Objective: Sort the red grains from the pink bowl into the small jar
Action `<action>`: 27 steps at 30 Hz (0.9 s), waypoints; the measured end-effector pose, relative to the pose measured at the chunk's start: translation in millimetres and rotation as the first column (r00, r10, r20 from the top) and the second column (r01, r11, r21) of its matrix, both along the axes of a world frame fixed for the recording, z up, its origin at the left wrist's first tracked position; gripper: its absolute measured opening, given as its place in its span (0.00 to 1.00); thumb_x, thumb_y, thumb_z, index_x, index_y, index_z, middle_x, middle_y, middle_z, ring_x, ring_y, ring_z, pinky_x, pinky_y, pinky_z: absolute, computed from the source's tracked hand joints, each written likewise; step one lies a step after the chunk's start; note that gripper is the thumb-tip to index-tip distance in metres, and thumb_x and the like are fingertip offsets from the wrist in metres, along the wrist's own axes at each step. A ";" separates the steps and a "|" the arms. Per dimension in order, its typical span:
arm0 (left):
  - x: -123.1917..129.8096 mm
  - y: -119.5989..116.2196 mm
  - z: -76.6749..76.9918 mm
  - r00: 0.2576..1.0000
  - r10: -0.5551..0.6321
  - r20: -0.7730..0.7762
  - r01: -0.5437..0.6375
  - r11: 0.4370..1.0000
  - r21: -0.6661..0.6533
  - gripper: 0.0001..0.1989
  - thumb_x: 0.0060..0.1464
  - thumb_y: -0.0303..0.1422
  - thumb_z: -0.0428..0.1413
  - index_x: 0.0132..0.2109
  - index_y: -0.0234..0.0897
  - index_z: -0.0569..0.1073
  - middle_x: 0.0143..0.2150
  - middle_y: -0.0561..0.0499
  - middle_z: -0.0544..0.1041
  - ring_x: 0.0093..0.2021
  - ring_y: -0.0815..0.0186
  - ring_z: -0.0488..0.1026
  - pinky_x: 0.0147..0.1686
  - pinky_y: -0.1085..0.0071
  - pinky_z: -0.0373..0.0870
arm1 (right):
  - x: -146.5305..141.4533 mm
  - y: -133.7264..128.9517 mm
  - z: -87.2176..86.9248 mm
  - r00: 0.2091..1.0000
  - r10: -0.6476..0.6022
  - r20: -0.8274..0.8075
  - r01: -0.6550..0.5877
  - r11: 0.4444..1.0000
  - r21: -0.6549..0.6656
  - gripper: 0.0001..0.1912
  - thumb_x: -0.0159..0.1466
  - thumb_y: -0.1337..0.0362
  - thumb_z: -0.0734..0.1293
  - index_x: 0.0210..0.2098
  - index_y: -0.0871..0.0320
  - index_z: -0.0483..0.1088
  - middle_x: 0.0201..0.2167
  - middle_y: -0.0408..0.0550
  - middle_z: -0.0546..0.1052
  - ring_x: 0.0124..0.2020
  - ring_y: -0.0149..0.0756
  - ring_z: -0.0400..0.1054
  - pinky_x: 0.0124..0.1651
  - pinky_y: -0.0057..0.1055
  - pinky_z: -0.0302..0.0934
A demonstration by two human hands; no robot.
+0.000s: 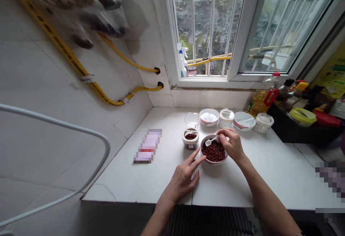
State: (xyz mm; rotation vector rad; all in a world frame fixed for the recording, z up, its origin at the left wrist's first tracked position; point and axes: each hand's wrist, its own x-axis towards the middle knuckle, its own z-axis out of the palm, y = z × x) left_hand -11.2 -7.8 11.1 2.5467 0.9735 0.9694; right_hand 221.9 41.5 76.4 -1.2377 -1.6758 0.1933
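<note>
**Countertop (121,182): bowl (214,163) + spoon (208,142)**

Bowl w/ dk-red bits (215,152) approx. midway btwn front & back edges. L hand (185,175), fingers spread, tips at bowl's rim, nr front edge. R hand (232,145) pinches spoon's handle over bits. Open jar (190,143) just L of bowl.

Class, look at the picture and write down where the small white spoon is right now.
In the head view, the white spoon is in the right hand, its scoop over the dark red contents of the bowl.
</note>
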 end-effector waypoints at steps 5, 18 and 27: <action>-0.1 0.1 -1.6 1.000 0.003 0.001 -0.003 1.000 -0.006 0.36 0.56 0.20 0.49 0.70 0.48 0.57 0.72 0.44 0.57 0.61 0.58 0.72 0.54 0.64 0.75 | -4.5 3.5 -10.4 0.994 0.069 0.085 -0.062 0.994 -0.085 0.11 0.58 0.69 0.61 0.26 0.53 0.74 0.25 0.44 0.80 0.35 0.40 0.72 0.47 0.37 0.64; 0.0 -0.6 0.0 1.000 -0.012 0.026 0.013 1.000 -0.013 0.36 0.56 0.19 0.49 0.69 0.48 0.58 0.73 0.44 0.56 0.63 0.57 0.69 0.55 0.63 0.75 | -5.4 5.2 -2.4 0.899 0.040 -0.435 -0.236 0.883 -0.406 0.08 0.51 0.62 0.61 0.25 0.56 0.72 0.15 0.41 0.74 0.19 0.33 0.67 0.28 0.29 0.62; 0.1 0.1 -1.5 1.000 -0.010 0.024 0.010 1.000 -0.008 0.35 0.56 0.20 0.49 0.69 0.48 0.58 0.72 0.43 0.56 0.62 0.57 0.70 0.54 0.64 0.75 | -3.4 8.6 -1.9 0.830 0.001 -0.557 -0.273 0.872 -0.406 0.08 0.49 0.61 0.63 0.24 0.57 0.73 0.14 0.41 0.75 0.18 0.32 0.66 0.27 0.29 0.62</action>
